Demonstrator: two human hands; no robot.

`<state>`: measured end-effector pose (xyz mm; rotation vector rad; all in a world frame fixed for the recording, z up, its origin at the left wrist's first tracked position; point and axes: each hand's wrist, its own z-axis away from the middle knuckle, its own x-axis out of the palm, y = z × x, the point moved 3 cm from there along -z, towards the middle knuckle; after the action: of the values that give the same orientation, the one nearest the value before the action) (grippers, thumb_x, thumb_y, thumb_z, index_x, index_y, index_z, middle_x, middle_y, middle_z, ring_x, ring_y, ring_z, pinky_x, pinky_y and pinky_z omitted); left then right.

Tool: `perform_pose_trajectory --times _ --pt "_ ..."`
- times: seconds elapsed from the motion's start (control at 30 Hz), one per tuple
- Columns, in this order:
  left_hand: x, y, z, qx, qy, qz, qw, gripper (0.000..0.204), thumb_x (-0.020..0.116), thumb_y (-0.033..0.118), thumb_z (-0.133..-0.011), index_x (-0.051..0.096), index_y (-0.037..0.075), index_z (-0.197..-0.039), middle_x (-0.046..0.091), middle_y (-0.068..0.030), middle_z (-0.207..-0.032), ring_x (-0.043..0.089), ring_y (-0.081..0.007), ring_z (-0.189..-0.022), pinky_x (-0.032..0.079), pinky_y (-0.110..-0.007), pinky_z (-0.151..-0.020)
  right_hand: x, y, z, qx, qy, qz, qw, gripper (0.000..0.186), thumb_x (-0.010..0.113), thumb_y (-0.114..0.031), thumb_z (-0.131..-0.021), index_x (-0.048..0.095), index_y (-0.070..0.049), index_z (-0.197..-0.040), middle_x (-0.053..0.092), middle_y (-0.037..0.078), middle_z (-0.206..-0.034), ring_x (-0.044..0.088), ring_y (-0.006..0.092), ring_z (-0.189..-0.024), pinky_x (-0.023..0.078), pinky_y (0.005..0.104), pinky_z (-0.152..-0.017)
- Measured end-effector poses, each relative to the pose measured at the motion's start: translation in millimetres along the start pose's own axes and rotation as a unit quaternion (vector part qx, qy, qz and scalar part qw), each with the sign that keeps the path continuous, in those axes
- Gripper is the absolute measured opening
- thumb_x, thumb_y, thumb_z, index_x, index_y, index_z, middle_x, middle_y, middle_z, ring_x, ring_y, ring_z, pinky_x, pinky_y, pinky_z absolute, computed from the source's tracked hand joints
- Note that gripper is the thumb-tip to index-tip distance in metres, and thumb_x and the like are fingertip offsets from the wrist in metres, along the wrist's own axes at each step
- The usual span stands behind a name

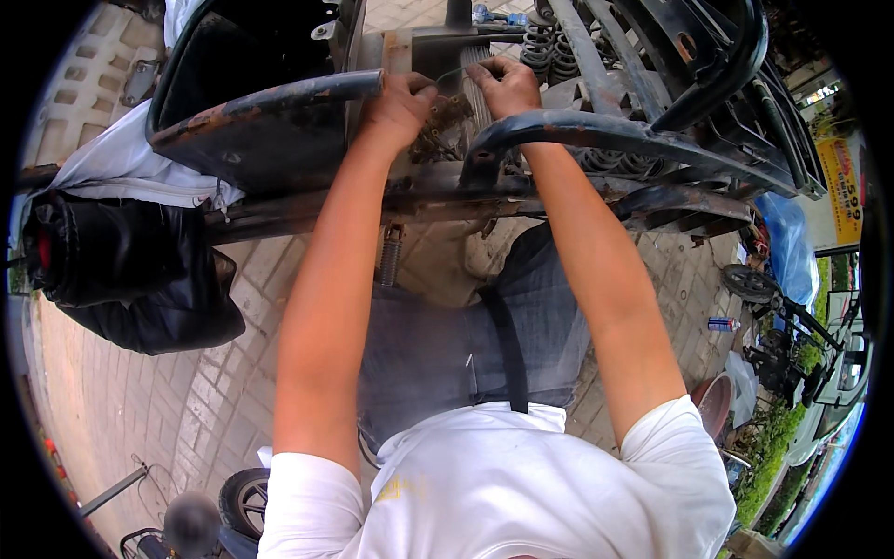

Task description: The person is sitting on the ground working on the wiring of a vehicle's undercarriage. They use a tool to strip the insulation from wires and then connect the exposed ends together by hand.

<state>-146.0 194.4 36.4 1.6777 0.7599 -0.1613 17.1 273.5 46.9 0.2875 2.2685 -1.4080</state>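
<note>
A thin greenish wire [451, 74] runs between my two hands inside a dark, rust-spotted metal vehicle frame [596, 130]. My left hand [396, 112] is closed at the wire's left end, by a rusty upright bar [396, 47], its fingertips partly hidden. My right hand [506, 86] pinches the wire's other end, beside a bundle of grey cables [476, 121]. Small brass-coloured fittings [449, 116] sit below the wire, between the hands. Black coil springs [540, 47] stand behind my right hand.
At left are a black metal box [223, 130], a black padded cover [121, 261] and white cloth [112, 158]. On the paving [186, 401] at right lie a spray can [723, 323] and a reddish basin [710, 405], near a bicycle [773, 326] and blue plastic sheet [787, 242].
</note>
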Motion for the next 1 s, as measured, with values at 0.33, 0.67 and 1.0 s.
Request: perform_pose_trajectory --times 0.33,0.67,1.0 --pt "11 3 13 -0.115 0.037 0.304 0.945 0.021 0.07 0.015 -0.083 0.068 -0.001 -0.097 0.067 -0.0031 -0.081 0.058 -0.0106 -0.069 0.046 -0.025 -0.064 4 -7 5 0.037 -0.033 -0.015 0.999 0.033 0.067 -0.029 -0.083 0.069 0.002 -0.096 0.07 0.016 -0.09 0.067 0.0246 -0.083 0.05 0.0344 -0.076" --pt "0 3 15 0.079 0.106 -0.126 0.983 0.022 0.063 0.019 -0.085 0.069 0.004 -0.099 0.069 -0.0112 -0.087 0.064 -0.0258 -0.078 0.049 -0.035 -0.072 -10 6 9 0.03 -0.062 -0.094 0.993 0.027 0.066 -0.019 -0.085 0.067 0.0 -0.104 0.068 0.013 -0.096 0.063 0.0173 -0.09 0.048 0.0299 -0.079" --pt "4 9 29 0.12 0.007 -0.111 0.987 0.033 0.072 0.018 -0.075 0.066 0.005 -0.105 0.064 -0.0158 -0.107 0.056 -0.0351 -0.104 0.043 -0.04 -0.09 -20 2 22 0.038 -0.113 -0.288 0.95 0.041 0.061 0.005 -0.083 0.056 0.0 -0.124 0.063 0.008 -0.11 0.06 0.0148 -0.096 0.05 0.0265 -0.084"
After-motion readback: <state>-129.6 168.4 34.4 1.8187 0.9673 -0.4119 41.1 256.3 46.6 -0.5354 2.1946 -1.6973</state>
